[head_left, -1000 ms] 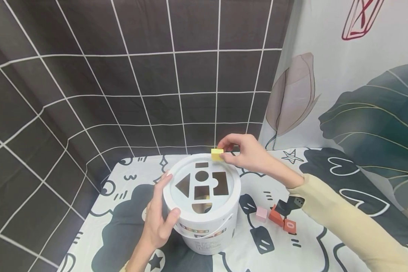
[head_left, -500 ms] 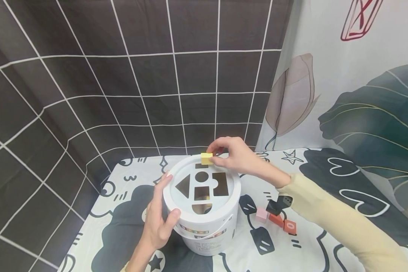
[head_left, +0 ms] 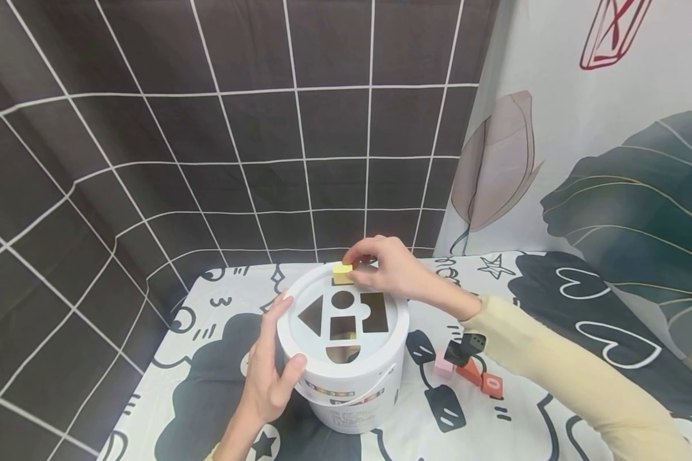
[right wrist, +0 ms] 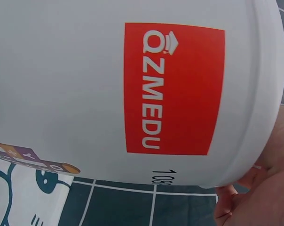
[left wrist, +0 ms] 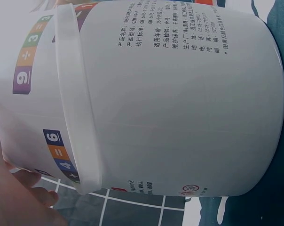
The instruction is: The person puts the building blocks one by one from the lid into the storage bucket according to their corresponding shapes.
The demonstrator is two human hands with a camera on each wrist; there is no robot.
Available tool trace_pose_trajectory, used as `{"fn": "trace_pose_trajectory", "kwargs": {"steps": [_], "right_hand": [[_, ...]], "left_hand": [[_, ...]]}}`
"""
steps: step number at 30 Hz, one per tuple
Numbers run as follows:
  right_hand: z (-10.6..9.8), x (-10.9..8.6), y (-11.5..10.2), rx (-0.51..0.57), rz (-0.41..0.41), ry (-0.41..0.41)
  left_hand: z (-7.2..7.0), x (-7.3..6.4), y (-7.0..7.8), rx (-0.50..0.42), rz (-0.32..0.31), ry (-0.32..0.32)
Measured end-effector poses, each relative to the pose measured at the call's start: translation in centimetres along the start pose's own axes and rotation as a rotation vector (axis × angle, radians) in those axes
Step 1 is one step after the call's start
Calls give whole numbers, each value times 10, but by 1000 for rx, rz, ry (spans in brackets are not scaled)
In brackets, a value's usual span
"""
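Observation:
A white lidded bucket (head_left: 354,410) stands upright on the bed-like patterned cloth. Its lid (head_left: 314,288) has cut-out holes: a triangle, a circle, a square, a half-round and others. My left hand (head_left: 268,371) grips the bucket from its left side, thumb on the near rim and fingers along the left edge. Between thumb and fingers my right hand (head_left: 392,266) pinches a small yellow block (head_left: 342,274), right over the small rectangular hole at the lid's far side. That block is hidden in both wrist views, where the bucket's wall (left wrist: 179,117) fills most of the picture.
Right of the bucket lie a pink block (head_left: 443,365), a red block (head_left: 469,371) and a red block with a white number (head_left: 492,385). The white carry handle (head_left: 375,390) hangs down the bucket's front. A dark gridded cloth (head_left: 265,128) rises behind.
My right hand has moved left with the yellow block, from the lid's far right rim to the small rectangular hole, and lowered a little. The left hand has stayed in place.

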State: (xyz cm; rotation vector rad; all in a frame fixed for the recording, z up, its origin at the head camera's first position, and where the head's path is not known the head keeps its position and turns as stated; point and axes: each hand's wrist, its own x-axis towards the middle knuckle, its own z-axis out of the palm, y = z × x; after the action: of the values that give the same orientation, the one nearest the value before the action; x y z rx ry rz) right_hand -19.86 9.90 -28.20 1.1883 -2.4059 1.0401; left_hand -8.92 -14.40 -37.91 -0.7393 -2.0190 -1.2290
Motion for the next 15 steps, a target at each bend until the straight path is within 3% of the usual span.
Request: {"fn": "trace_pose_trajectory", "kwargs": {"steps": [9, 15], "right_hand": [[2, -3, 0, 21, 5, -10], [-5, -10, 2, 20, -13, 32]], "left_hand": [[-1, -1, 1, 5, -5, -7], [0, 0, -1, 5, 0, -1]]}}
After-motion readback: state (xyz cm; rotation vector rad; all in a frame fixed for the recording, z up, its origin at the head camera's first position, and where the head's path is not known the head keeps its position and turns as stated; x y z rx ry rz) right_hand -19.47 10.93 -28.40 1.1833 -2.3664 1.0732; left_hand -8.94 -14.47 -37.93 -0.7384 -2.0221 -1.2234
